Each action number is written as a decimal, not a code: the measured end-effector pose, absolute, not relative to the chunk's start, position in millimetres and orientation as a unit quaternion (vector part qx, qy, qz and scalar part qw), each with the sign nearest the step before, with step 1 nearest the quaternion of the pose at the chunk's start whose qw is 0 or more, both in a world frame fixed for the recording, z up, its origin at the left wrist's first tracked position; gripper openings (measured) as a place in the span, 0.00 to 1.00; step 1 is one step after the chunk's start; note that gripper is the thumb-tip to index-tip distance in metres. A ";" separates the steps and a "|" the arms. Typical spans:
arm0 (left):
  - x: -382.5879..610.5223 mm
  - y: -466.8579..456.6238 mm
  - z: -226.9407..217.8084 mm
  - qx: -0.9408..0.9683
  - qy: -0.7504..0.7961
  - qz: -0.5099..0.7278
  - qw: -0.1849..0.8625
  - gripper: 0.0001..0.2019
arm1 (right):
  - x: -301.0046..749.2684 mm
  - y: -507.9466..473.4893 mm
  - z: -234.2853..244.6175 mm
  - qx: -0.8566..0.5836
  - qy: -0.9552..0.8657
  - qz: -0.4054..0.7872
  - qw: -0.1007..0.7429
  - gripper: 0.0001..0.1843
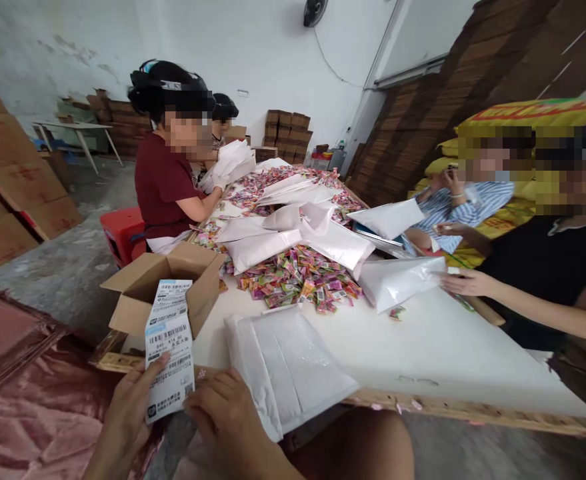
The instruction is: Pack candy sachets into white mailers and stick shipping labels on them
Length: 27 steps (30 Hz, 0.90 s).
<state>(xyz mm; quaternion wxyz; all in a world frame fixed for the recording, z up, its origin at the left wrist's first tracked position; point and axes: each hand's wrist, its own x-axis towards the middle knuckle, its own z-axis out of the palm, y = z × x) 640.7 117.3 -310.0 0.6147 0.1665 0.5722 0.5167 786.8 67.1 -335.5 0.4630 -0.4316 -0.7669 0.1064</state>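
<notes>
A pale wall (213, 40) closes off the room, and in front of it I see a long white desk (423, 353) spread with a heap of small colourful sachets (297, 273) and several white mailers. Close to me, at the desk's near left corner, stands an open cardboard carton (205, 287), and just in front of it the label strip (170, 347) is held up between my two hands. The strip's long axis runs up and away from me, its top tipped slightly right and overlapping the carton in my view. My left hand (130, 400) pinches the strip by its left side, thumb on the printed face. My right hand (233, 407), fingers curled, meets the lower right edge; whether it grips the paper or only rests against it, I cannot tell. The relation I judge to matter most is to the right: the nearest padded mailer (297, 360) lies flat just beyond my right hand, overhanging the desk's front edge, its long axis seeming to slant from far left to near right, across the upright line of the strip. That makes my right hand the nearer one, with the left on the strip's far side from it. A co-worker's hand (465, 282) is well apart, across the desk.
</notes>
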 end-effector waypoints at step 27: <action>596.2 135.2 -370.4 0.283 0.604 0.459 0.587 0.14 | 895.4 112.9 -328.9 -0.654 -0.684 0.122 0.300 0.20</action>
